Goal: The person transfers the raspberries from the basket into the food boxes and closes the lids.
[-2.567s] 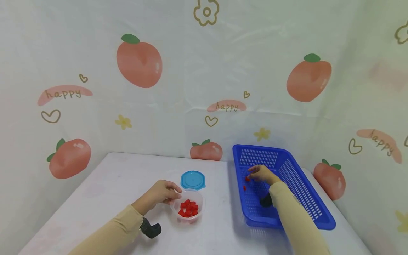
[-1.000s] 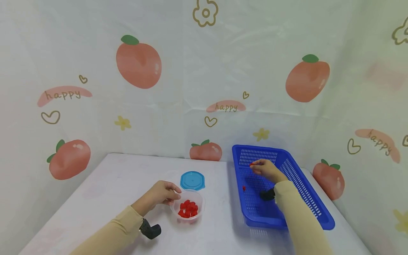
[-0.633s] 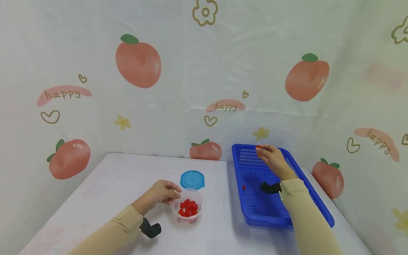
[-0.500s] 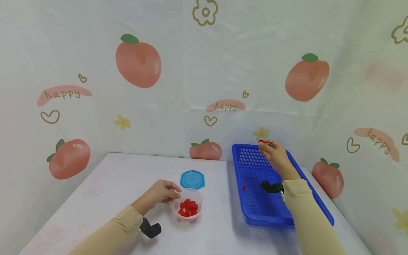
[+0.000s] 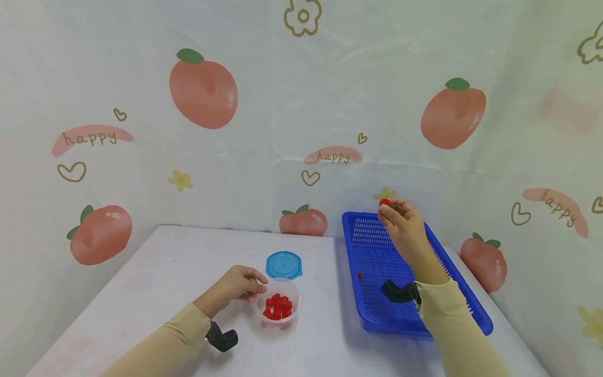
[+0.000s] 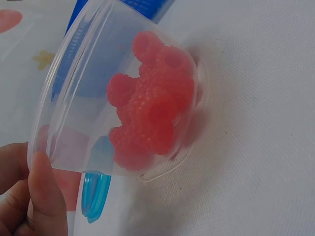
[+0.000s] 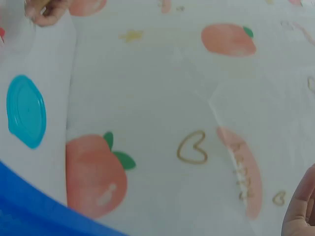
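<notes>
My left hand [image 5: 235,287] pinches the near-left rim of a clear plastic bowl [image 5: 283,286] standing on the table. Inside lie several raspberries [image 5: 277,306], whose bumpy surface shows through the wall in the left wrist view [image 6: 152,103]. Raised above the far part of a blue basket [image 5: 395,325], my right hand [image 5: 406,230] holds one raspberry [image 5: 384,202] between thumb and fingers. Another small red raspberry [image 5: 360,275] rests in the basket along its left side. The right wrist view catches only an edge of the right hand [image 7: 300,209]; its raspberry is out of sight there.
A blue lid [image 5: 283,265] lies flat on the white table [image 5: 188,251] just behind the bowl. The basket's high perforated walls stand at the right. A patterned white curtain [image 5: 264,104] closes off the back and sides. Black wrist cameras [image 5: 221,337] hang under both wrists.
My right hand has picked a raspberry from the basket floor and lifted it up above the basket's far end, turning it toward me. The left hand and bowl have stayed put.
</notes>
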